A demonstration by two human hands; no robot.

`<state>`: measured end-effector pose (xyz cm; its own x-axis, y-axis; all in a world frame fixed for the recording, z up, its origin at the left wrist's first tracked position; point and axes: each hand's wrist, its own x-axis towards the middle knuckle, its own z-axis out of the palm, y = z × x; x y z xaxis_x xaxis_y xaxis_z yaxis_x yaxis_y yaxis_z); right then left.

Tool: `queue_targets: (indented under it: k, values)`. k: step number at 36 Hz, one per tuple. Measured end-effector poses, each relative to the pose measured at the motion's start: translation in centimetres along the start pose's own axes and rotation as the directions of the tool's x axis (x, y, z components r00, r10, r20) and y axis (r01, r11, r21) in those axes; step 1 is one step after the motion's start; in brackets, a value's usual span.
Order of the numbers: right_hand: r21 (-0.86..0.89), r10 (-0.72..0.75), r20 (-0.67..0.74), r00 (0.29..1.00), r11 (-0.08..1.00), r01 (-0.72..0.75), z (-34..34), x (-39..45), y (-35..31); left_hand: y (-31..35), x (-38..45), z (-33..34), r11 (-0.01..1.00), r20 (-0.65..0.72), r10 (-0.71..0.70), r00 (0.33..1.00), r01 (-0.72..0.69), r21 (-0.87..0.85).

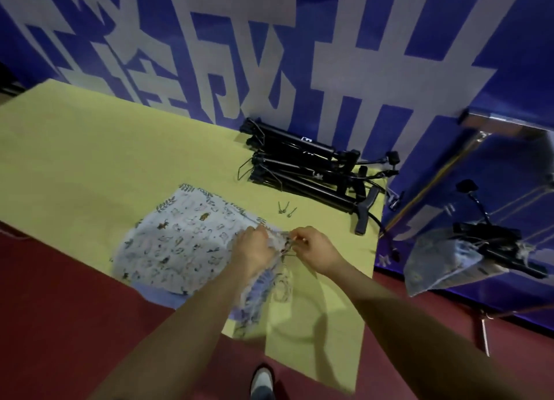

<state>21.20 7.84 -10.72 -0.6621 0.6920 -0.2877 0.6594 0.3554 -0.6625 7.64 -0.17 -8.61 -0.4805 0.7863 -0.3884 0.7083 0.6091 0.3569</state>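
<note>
The patterned cloth is thin and soft, printed with small animals and a leafy border. It lies spread on the yellow worktop, its near edge drooping over the front. At its bunched right edge the left hand has its grip clamped on the fabric. The right hand pinches a thin wire piece, too blurred to identify. This looks like the fastening step, and the next move calls for a taut edge. Small metal clips lie just beyond, with stacked black hangers further back.
</note>
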Motion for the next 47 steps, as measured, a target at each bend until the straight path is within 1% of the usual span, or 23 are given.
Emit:
queue_targets:
  k: [2,3,5,7,10,12,15,17,18,20,22,23,25,27,28,30,33,35,37,40,43,45,47]
  values:
    - [-0.059,-0.020,0.034,0.999,0.998,0.022,1.0,0.8,0.0,-0.8,0.5,0.2,0.977,0.077,0.049,0.996,-0.064,0.204]
    - [-0.093,-0.022,0.053,0.998,0.995,0.027,1.4,1.1,0.0,-1.1,0.6,0.4,0.956,0.123,0.069,0.990,-0.101,0.277]
    - [-0.151,-0.019,0.078,0.997,0.988,0.031,2.2,1.4,0.2,-1.7,0.9,0.8,0.926,0.164,0.105,0.981,-0.156,0.344]
    - [-0.200,-0.030,0.054,0.998,0.979,0.041,2.9,1.7,0.1,-2.2,1.1,0.9,0.921,0.161,0.133,0.978,-0.183,0.345]
    - [-0.255,-0.058,-0.060,0.997,0.966,0.040,4.0,2.0,-0.2,-2.7,1.3,0.5,0.924,0.136,0.186,0.973,-0.220,0.312]
    - [-0.211,-0.056,-0.113,0.992,0.977,0.031,4.3,2.2,-0.4,-2.9,1.4,0.0,0.934,0.110,0.203,0.973,-0.226,0.278]
    - [-0.176,-0.075,-0.130,0.989,0.983,0.051,4.3,2.5,-0.8,-3.0,1.4,-0.7,0.948,0.057,0.229,0.972,-0.236,0.212]
    - [-0.112,-0.064,-0.167,0.984,0.993,0.046,4.1,2.8,-1.3,-3.1,1.4,-1.1,0.946,-0.008,0.265,0.964,-0.258,0.195]
    - [-0.045,-0.046,-0.194,0.980,0.998,0.038,3.9,3.0,-1.7,-3.0,1.4,-1.4,0.937,-0.046,0.295,0.954,-0.280,0.207]
    - [0.144,0.000,-0.235,0.972,0.989,0.034,3.5,3.2,-2.7,-2.7,1.2,-1.9,0.900,-0.115,0.383,0.916,-0.343,0.268]
    - [0.343,0.034,-0.235,0.971,0.938,0.050,2.7,3.3,-3.8,-2.3,0.8,-2.5,0.855,-0.157,0.455,0.876,-0.381,0.353]
    - [0.410,0.046,-0.233,0.971,0.910,0.056,2.3,3.4,-4.2,-2.0,0.6,-2.7,0.833,-0.162,0.476,0.865,-0.383,0.399]
    - [0.477,0.062,-0.275,0.959,0.875,0.080,1.6,3.2,-5.0,-1.8,0.4,-3.2,0.803,-0.188,0.493,0.850,-0.361,0.474]
    - [0.508,0.075,-0.300,0.951,0.856,0.093,1.1,3.2,-5.2,-1.4,0.1,-3.7,0.799,-0.209,0.506,0.837,-0.363,0.480]
    - [0.508,0.078,-0.316,0.946,0.855,0.099,0.9,3.2,-5.3,-1.2,-0.1,-4.0,0.801,-0.194,0.504,0.842,-0.372,0.469]
    - [0.490,0.089,-0.354,0.931,0.866,0.103,0.7,3.3,-5.2,-0.9,-0.5,-4.5,0.797,-0.145,0.498,0.855,-0.386,0.465]
    - [0.400,0.071,-0.408,0.910,0.910,0.108,0.1,3.5,-5.2,-0.8,-0.4,-5.3,0.756,-0.100,0.542,0.834,-0.433,0.491]
    - [0.308,0.043,-0.430,0.902,0.946,0.102,-0.2,3.8,-5.1,-0.8,-0.2,-6.0,0.729,-0.025,0.564,0.825,-0.484,0.484]
    - [0.213,0.024,-0.431,0.902,0.974,0.076,-0.4,4.1,-5.0,-1.0,0.0,-6.8,0.700,0.064,0.572,0.818,-0.527,0.481]
    - [0.088,0.013,-0.413,0.911,0.996,0.026,-0.8,4.6,-5.0,-1.4,0.5,-7.6,0.693,0.131,0.548,0.826,-0.536,0.483]
    - [-0.009,-0.012,-0.410,0.912,1.000,0.009,-1.1,5.2,-5.3,-1.9,1.6,-7.9,0.727,0.131,0.485,0.864,-0.482,0.489]
    - [-0.021,-0.037,-0.433,0.901,0.999,0.031,-1.2,5.6,-5.4,-2.0,2.0,-8.1,0.779,0.070,0.440,0.895,-0.420,0.465]
    - [-0.005,-0.030,-0.477,0.878,1.000,0.031,-1.2,6.0,-5.3,-2.2,2.5,-8.6,0.837,-0.007,0.399,0.917,-0.361,0.411]
